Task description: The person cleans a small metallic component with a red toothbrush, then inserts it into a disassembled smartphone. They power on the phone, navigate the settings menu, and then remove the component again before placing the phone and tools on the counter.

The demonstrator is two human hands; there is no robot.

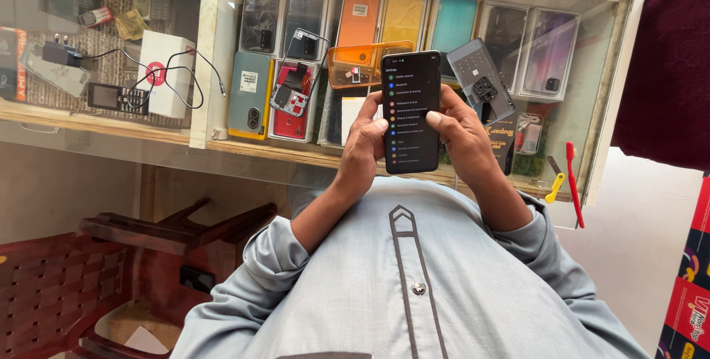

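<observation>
- Left hand (362,148): fingers curled around the left edge and back of the smartphone (410,111); the thumb lies across the lower left of the screen. Closed in a grip on the phone.
- Right hand (462,133): fingers wrapped behind the right edge of the same phone; the thumb tip touches the screen near its middle. Also closed in a grip on the phone.
- Smartphone position: held upright between both hands, above the person's chest and in front of the glass display case (214,48).
- Display case contents: rows of phone back covers in black, orange, yellow, teal and purple; a teal phone (249,93) lying back up; an opened red phone (290,99) with its internals exposed; a transparent orange tray (364,63) holding small parts.
- Left compartment: a white box (166,70), a black charger with cable (59,54), and small keypad phones.
- Smartphone appearance: black, slim body; screen lit with a dark menu, a column of small coloured round icons beside lines of text.
</observation>
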